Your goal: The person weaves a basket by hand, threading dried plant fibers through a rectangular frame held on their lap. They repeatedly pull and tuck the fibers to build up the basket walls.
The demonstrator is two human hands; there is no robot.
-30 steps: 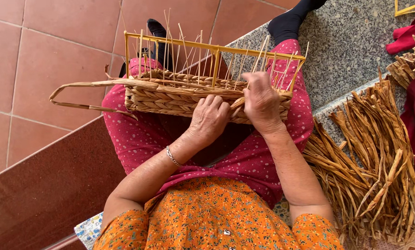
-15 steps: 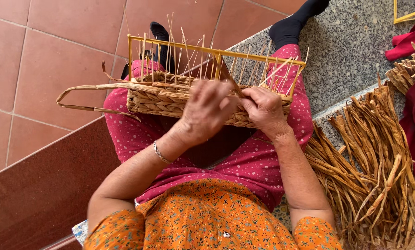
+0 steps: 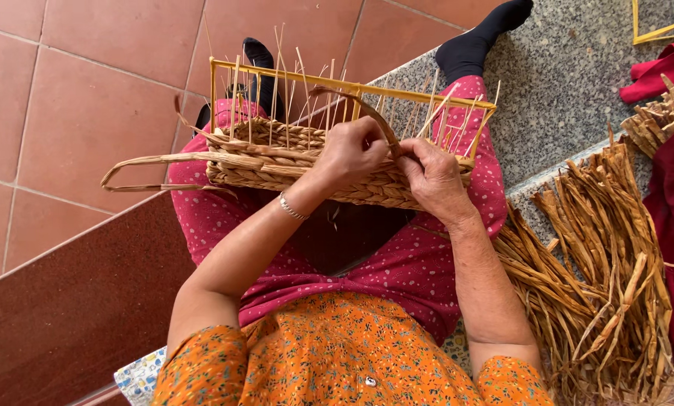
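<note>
A half-woven straw basket [image 3: 299, 162] on a yellow wire frame [image 3: 352, 86] lies across the person's lap, thin upright stakes rising from its braided wall. The left hand [image 3: 352, 150] has its grip closed on a brown strand [image 3: 356, 101]. The right hand [image 3: 436, 177] pinches the basket's wall beside it.

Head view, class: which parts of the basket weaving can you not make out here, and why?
- Near wall of the woven basket: its middle is hidden behind the left hand and right hand.
- Fingertips: curled behind the bent strand.
- Pile of dried strands: cut off by the bottom edge.
</note>
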